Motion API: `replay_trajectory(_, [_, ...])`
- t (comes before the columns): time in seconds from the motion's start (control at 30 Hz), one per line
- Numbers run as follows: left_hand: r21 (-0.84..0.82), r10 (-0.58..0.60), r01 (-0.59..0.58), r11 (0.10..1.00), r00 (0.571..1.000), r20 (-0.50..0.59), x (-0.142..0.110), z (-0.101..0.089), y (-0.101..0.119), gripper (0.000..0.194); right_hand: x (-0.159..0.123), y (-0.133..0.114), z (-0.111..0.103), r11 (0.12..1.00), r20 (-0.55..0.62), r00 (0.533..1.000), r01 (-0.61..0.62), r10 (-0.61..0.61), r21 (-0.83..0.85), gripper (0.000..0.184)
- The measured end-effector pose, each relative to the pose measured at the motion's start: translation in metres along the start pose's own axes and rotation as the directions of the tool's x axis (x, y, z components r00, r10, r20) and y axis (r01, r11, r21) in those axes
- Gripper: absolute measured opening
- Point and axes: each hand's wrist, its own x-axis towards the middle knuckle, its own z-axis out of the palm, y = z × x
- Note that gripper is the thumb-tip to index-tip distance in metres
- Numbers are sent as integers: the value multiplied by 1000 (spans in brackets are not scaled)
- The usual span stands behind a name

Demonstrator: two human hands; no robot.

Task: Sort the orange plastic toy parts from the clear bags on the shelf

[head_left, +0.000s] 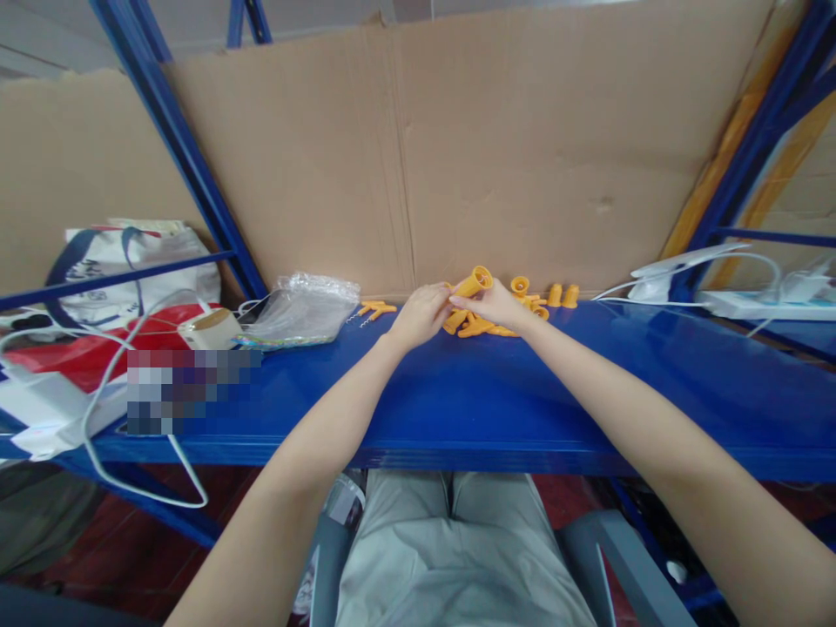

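Observation:
Between my hands, above the far part of the blue shelf, a yellow plastic cup-shaped part (pixel 475 279) is tilted with its round open end up and to the right. My left hand (pixel 423 312) closes its fingers at the narrower end. The thumb and fingers of my right hand (pixel 497 306) grip it from the right, partly hidden behind it. Just below and behind my right hand lies a pile of yellow plastic pieces (pixel 480 326). Left of my left hand are yellow corkscrew pieces with metal spirals (pixel 375 308).
Two yellow cups (pixel 562 296) stand by the cardboard wall (pixel 522 148). Clear plastic bags (pixel 300 309) lie on the blue shelf (pixel 444 401). At left are a white charger with cables (pixel 49 405), a red bag (pixel 153 338) and a cloth bag (pixel 150 270). A power strip (pixel 751 305) lies right.

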Motion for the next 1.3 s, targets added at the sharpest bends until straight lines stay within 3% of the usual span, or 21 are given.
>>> replay_trajectory(0.17, [-2,-54,54,999,998,13,1,1,-2,23,-4,-13,-3,971,72,987,-154,143,182,36])
replay_trajectory(0.27, [17,-108,108,994,994,16,1,2,-5,21,-2,-10,-9,963,-19,980,-191,198,192,34])
replay_trajectory(0.43, [54,-135,133,990,990,41,-1,3,-8,23,2,5,-12,986,-92,983,-157,161,48,27])
replay_trajectory(0.57, [71,-84,78,994,992,97,-2,0,-9,19,-2,9,-15,970,0,999,-53,54,-237,24])
replay_trajectory(0.77, [119,-28,8,993,984,175,1,-4,-6,26,-6,1,-17,768,313,943,117,114,-630,18])
replay_trajectory(0.97, [74,8,-20,997,986,164,3,-4,-2,19,-7,-10,-13,488,293,949,201,119,-849,23])
replay_trajectory(1.17, [-44,-167,171,984,983,80,5,3,-5,18,-8,-18,-12,347,307,951,297,-28,-889,21])
replay_trajectory(1.3, [-309,-368,376,874,926,87,8,5,-5,14,-7,-18,-11,307,283,945,321,-162,-896,27])
